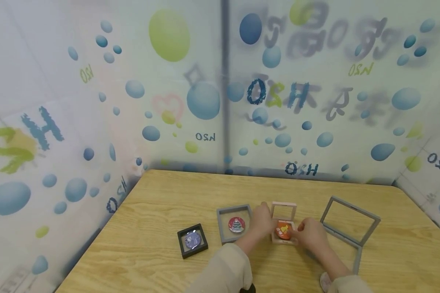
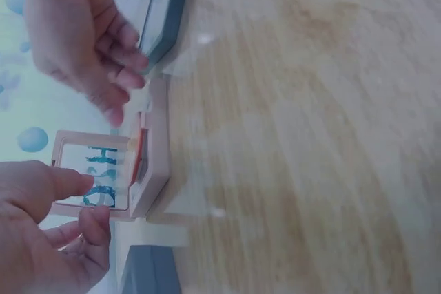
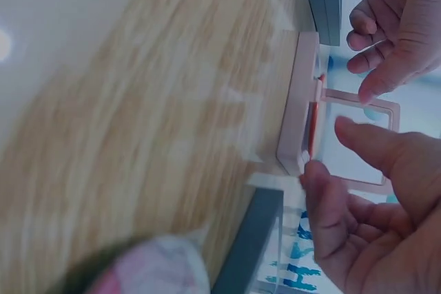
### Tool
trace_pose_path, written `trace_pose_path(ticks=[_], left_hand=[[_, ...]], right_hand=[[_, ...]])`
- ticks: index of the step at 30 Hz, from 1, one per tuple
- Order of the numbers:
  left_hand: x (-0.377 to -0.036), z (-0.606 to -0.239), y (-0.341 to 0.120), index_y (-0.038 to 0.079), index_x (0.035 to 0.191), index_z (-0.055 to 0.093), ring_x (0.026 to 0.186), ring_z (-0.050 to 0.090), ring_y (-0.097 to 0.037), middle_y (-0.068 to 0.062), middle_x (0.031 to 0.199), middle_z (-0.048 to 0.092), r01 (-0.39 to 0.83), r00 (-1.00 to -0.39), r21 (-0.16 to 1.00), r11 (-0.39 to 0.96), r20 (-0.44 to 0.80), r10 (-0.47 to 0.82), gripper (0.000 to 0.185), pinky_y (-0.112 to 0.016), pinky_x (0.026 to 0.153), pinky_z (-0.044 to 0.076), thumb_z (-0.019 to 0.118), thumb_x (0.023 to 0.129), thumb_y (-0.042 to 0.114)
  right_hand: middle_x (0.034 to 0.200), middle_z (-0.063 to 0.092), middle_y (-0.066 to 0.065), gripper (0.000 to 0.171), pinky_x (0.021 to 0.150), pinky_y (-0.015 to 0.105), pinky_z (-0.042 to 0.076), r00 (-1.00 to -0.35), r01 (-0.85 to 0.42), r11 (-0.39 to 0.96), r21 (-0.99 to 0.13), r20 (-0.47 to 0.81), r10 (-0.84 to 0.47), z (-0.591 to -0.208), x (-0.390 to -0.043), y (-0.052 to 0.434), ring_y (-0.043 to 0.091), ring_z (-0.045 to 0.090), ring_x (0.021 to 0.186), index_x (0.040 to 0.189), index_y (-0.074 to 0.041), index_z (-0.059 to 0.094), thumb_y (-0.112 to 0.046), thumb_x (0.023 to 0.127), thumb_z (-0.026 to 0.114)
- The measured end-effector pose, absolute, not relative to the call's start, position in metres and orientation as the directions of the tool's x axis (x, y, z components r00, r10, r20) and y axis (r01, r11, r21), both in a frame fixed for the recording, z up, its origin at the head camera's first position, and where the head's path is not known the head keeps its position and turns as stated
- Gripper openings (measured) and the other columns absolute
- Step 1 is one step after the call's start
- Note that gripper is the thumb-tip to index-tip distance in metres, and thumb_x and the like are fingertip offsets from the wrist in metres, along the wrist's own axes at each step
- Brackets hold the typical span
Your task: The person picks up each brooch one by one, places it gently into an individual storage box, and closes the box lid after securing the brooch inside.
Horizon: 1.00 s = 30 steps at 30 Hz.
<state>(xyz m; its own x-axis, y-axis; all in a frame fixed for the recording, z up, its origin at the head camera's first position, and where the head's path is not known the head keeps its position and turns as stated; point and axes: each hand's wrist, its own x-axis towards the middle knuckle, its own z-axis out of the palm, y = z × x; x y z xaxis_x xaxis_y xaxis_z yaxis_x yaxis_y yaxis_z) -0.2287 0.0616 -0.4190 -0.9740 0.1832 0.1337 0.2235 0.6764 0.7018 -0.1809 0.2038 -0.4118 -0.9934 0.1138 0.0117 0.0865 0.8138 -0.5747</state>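
Note:
In the middle of the table stands a small pink display frame [image 1: 283,243], its clear-windowed lid [image 1: 284,203] raised. Inside lies a round red-orange badge [image 1: 282,232] with a yellow figure. My left hand [image 1: 261,221] is at the frame's left side, thumb and fingers apart beside the raised lid in the left wrist view. On the other side, my right hand [image 1: 311,236] has its fingertips at the frame's right edge, near the badge. The right wrist view shows a gap between that hand's thumb and index finger [image 3: 320,194]. Neither hand grips anything.
A grey frame [image 1: 225,236] holding a red badge with a tree [image 1: 236,225] lies left of the hands. Farther left is a black frame [image 1: 183,253] with a purple badge [image 1: 192,240]. An open grey frame [image 1: 357,260] stands at right, a round badge [image 1: 325,281] near the right sleeve.

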Motion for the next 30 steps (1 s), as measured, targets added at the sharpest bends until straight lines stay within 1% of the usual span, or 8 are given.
trace_pose_path(ticks=[1,5,7,10,15,19,26,30], left_hand=[[-0.230,-0.417,0.061,0.000,0.091,0.052,0.054,0.046,-0.014,-0.003,0.064,0.047,0.218,-0.974,0.725,0.654,0.123,0.188,0.025,-0.023,0.045,0.039,0.068,0.072,0.006],[-0.231,-0.413,0.059,0.002,0.120,0.045,0.051,0.044,-0.013,-0.001,0.061,0.046,0.217,-0.971,0.733,0.645,0.090,0.223,0.052,-0.023,0.044,0.036,0.066,0.074,0.010],[-0.230,-0.412,0.059,0.005,0.127,0.041,0.050,0.043,-0.013,0.000,0.059,0.044,0.220,-0.968,0.729,0.648,0.079,0.239,0.058,-0.023,0.044,0.035,0.066,0.076,0.012],[-0.230,-0.412,0.059,0.008,0.129,0.041,0.048,0.040,-0.012,0.002,0.057,0.040,0.244,-0.961,0.720,0.649,0.089,0.262,0.058,-0.023,0.043,0.033,0.066,0.077,0.014],[-0.230,-0.413,0.058,0.010,0.128,0.043,0.040,0.031,-0.007,0.005,0.051,0.035,0.269,-0.949,0.756,0.597,0.104,0.297,0.052,-0.020,0.037,0.026,0.062,0.079,0.012],[-0.229,-0.411,0.057,0.008,0.122,0.048,0.040,0.031,-0.005,0.006,0.053,0.037,0.280,-0.944,0.776,0.564,0.118,0.307,0.045,-0.018,0.037,0.025,0.061,0.079,0.011],[-0.227,-0.408,0.058,0.004,0.097,0.059,0.042,0.031,-0.006,0.006,0.054,0.039,0.291,-0.944,0.778,0.557,0.140,0.297,0.021,-0.019,0.038,0.026,0.063,0.081,0.016],[-0.223,-0.405,0.059,0.005,0.088,0.061,0.045,0.036,-0.007,0.004,0.057,0.043,0.213,-0.960,0.807,0.551,0.066,0.273,0.019,-0.020,0.040,0.030,0.063,0.083,0.024]], right_hand=[[0.050,0.043,-0.001,0.032,0.044,0.023,0.030,-0.994,0.091,0.814,-0.574,-0.006,0.108,-0.411,-0.180,0.205,0.010,0.038,0.046,0.059,-0.005,0.049,-0.020,0.070,0.075],[0.046,0.044,-0.001,0.033,0.042,0.022,0.031,-0.993,0.120,0.790,-0.601,-0.068,0.099,-0.413,-0.179,0.206,0.009,0.041,0.042,0.057,-0.006,0.047,-0.014,0.065,0.077],[0.046,0.046,0.000,0.032,0.042,0.022,0.033,-0.993,0.118,0.780,-0.615,-0.073,0.093,-0.416,-0.179,0.205,0.010,0.042,0.042,0.058,-0.005,0.048,-0.012,0.062,0.079],[0.047,0.047,0.001,0.031,0.042,0.022,0.035,-0.995,0.104,0.774,-0.624,-0.063,0.083,-0.419,-0.179,0.204,0.010,0.043,0.042,0.060,-0.003,0.051,-0.009,0.058,0.081],[0.052,0.051,0.003,0.028,0.044,0.024,0.039,-0.996,0.092,0.774,-0.626,-0.060,0.070,-0.421,-0.177,0.203,0.012,0.047,0.044,0.067,0.001,0.056,-0.006,0.057,0.081],[0.052,0.051,0.003,0.027,0.043,0.023,0.040,-0.996,0.089,0.771,-0.631,-0.055,0.070,-0.422,-0.177,0.203,0.011,0.047,0.044,0.067,0.001,0.057,-0.005,0.057,0.081],[0.055,0.051,0.002,0.026,0.044,0.024,0.039,-0.998,0.068,0.775,-0.629,-0.037,0.058,-0.424,-0.178,0.204,0.012,0.047,0.048,0.068,0.003,0.057,-0.004,0.057,0.080],[0.056,0.052,0.003,0.027,0.045,0.025,0.039,-0.998,0.068,0.763,-0.642,-0.040,0.055,-0.424,-0.177,0.204,0.013,0.046,0.050,0.070,0.004,0.057,-0.004,0.058,0.080]])
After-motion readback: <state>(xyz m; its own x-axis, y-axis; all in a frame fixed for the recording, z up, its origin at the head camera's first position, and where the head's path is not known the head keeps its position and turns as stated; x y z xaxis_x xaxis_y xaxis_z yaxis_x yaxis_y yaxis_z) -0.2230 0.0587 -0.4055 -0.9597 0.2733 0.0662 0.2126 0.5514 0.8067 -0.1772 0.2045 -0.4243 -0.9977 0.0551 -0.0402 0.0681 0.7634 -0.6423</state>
